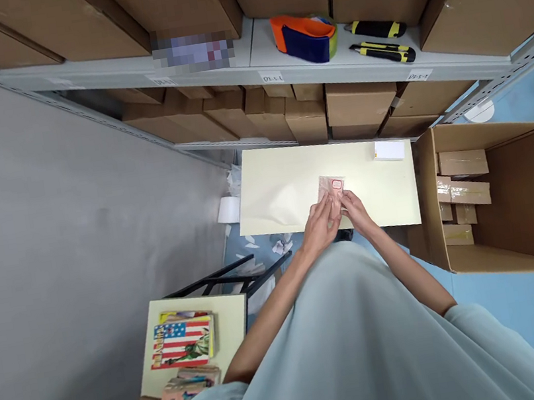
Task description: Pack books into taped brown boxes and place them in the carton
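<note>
A small flat packet (332, 185), pale pink with a red mark on it, lies on the cream table (285, 184). Both my hands hold its near edge. My left hand (319, 224) grips it from the left, fingers pointing up along the packet. My right hand (356, 210) pinches it from the right. The two hands touch each other over the table's front part.
A white pad (389, 150) lies at the table's far right. An open cardboard box (502, 198) with small parcels stands on the blue floor to the right. A shelf holds a tape dispenser (305, 37), two utility knives (383, 52) and cartons. Flag-printed packs (182, 341) lie lower left.
</note>
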### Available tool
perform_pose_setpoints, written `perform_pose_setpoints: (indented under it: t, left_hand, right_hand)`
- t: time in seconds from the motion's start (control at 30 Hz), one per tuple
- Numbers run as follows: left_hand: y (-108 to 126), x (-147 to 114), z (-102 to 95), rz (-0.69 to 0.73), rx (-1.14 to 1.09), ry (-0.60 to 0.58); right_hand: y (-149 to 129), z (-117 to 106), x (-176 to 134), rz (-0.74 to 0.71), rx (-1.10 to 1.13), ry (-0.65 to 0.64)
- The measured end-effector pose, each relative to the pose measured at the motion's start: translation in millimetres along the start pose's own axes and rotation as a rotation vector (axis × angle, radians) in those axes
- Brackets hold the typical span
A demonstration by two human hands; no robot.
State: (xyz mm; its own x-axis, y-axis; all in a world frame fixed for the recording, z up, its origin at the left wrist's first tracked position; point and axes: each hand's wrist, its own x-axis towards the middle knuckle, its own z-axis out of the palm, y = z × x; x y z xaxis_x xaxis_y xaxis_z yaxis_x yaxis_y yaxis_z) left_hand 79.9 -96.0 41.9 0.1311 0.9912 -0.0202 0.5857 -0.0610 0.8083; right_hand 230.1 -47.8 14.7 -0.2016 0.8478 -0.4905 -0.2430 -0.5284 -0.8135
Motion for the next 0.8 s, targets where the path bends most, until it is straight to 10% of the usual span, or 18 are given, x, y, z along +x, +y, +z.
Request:
perform_pose_setpoints:
  t: [0.23, 0.4, 0.6, 0.8]
  left_hand:
    - [-11.2, 5.6, -17.0, 0.088, -0.156, -0.088]
    - [-52.9, 17.2, -52.7, -0.188, -0.311, 0.188]
    - [-92.7, 25.1, -84.6, -0.455, -0.778, -0.147]
    - [-104.0, 26.9, -103.8, -0.443, -0.829, -0.092]
  right_hand:
    - [-3.1, 17.4, 13.6, -0.134, -0.133, 0.209]
    - [-14.6, 25.7, 25.6, -0.111, -0.103, 0.160]
    - [-21.7, 55.5, 38.6, -0.151, -0.059, 0.215]
    - [-12.3, 87.5, 51.5, -0.124, -0.098, 0.314]
